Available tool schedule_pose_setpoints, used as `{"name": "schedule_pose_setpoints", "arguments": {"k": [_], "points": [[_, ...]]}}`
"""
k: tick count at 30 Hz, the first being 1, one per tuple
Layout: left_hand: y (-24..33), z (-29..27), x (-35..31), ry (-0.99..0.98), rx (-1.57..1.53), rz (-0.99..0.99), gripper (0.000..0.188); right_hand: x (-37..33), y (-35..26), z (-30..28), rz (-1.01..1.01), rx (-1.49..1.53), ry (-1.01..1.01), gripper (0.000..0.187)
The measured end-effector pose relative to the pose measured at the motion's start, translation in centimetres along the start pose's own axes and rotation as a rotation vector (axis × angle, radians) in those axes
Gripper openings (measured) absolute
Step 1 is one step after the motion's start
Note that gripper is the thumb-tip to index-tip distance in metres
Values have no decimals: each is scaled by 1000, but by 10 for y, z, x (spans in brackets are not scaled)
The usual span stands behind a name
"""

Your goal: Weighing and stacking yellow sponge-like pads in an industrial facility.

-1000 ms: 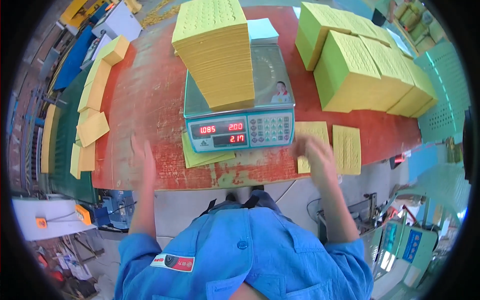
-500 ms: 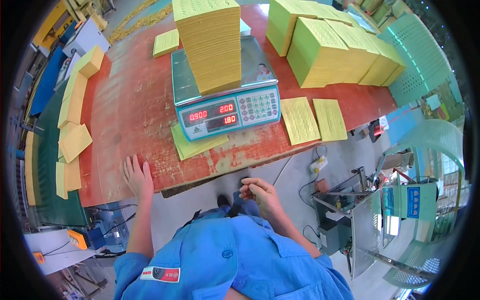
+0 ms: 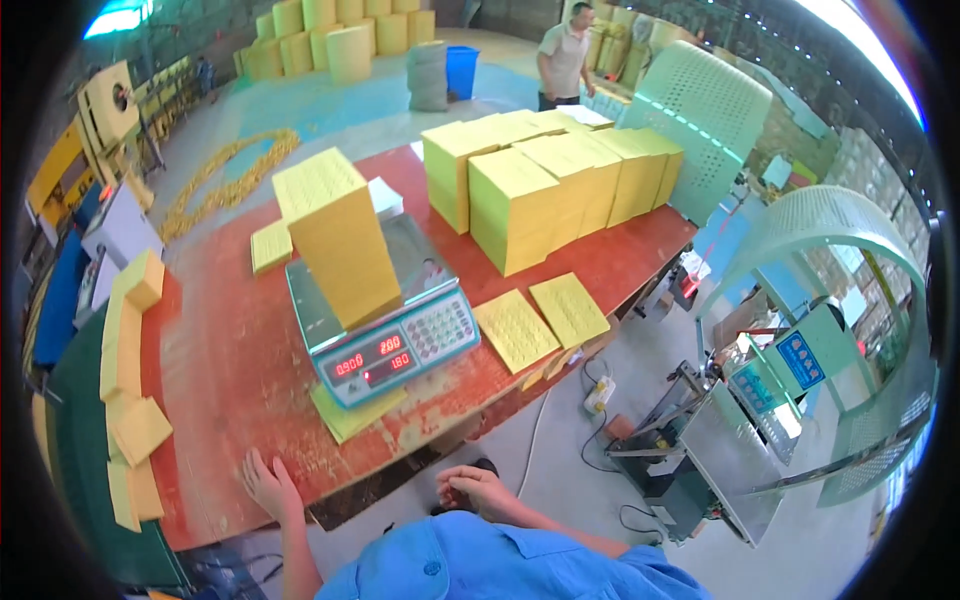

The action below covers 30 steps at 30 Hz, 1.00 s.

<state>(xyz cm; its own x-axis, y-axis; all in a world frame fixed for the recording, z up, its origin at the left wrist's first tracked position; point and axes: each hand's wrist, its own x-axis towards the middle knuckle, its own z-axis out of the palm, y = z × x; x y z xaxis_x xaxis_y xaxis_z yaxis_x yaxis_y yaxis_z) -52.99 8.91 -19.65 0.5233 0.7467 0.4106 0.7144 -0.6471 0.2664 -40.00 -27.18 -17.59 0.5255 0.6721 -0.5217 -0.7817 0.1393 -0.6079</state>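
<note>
My left hand (image 3: 270, 487) lies on the red tabletop (image 3: 215, 400) near its front edge, fingers outstretched and holding nothing. Off the front edge, over the floor, my right hand (image 3: 478, 488) hangs with its fingers loosely curled in, and no object shows in it. A digital weighing scale (image 3: 440, 330) with a lit red display stands beyond my hands. On its metal pan rises a tall stack of yellow paper sheets (image 3: 345, 245). A few yellow sheets (image 3: 352, 412) are tucked under the scale's front corner.
Two flat yellow sheet piles (image 3: 517, 330) lie right of the scale. Large yellow paper blocks (image 3: 520, 205) fill the far right of the table, and smaller stacks (image 3: 122, 350) line its left edge. A machine with a perforated guard (image 3: 840, 240) stands at right. A person (image 3: 565, 58) is in the background.
The view has swung up and to the right, bringing the far floor, yellow rolls and a person into sight. My left hand stays on the table; my right stays curled beside its edge.
</note>
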Motion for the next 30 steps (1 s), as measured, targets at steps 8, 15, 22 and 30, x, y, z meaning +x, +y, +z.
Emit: {"name": "schedule_pose_setpoints", "arguments": {"k": [8,15,22,30], "points": [[-2,1,19,-51,-93,-195,53,27,-91,-10,-126,-209,-1,25],[123,-37,164,-342,-1427,-391,72,113,-266,-9,-413,-337,-243,25],[287,-96,292,-680,-1552,-470,59,274,-354,74,-649,-516,-367,34],[314,-89,300,-715,-1331,-616,59,353,-336,105,-723,-647,-405,44]]}}
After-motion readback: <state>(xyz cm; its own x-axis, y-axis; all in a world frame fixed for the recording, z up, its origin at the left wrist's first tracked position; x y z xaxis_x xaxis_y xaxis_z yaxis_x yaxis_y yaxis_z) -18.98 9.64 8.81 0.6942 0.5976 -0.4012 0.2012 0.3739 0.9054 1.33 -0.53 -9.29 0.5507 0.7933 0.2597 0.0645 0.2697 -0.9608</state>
